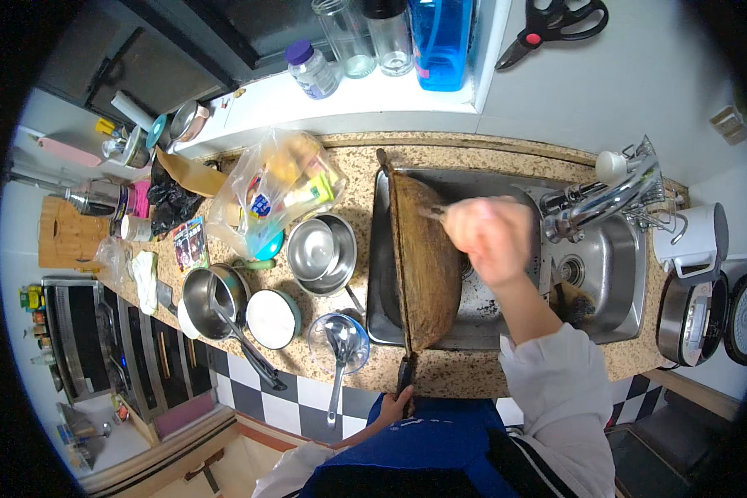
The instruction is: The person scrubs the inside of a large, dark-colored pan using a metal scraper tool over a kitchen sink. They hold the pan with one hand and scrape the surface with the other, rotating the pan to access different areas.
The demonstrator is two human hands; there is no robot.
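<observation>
A large wok (426, 261) stands tilted on its edge over the left basin of the steel sink (485, 330), its brown, stained outer side turned to the right. My left hand (397, 404) is closed around the wok's black handle (406, 372) at the counter's front edge. Above the wok's outer side, my right hand (488, 236) is a fist around a small grey thing (432, 212). Motion blur hides what that thing is, and its tip is at or close to the wok's surface. Dark crumbs lie on the basin floor right of the wok.
Left of the sink are nested steel pans (314, 249), a saucepan (215, 295) with a ladle, a white bowl (272, 319) and a clear bowl (324, 348) with a spoon. A plastic bag (277, 187) lies behind. A chrome faucet (604, 205) and a rice cooker (691, 317) stand right.
</observation>
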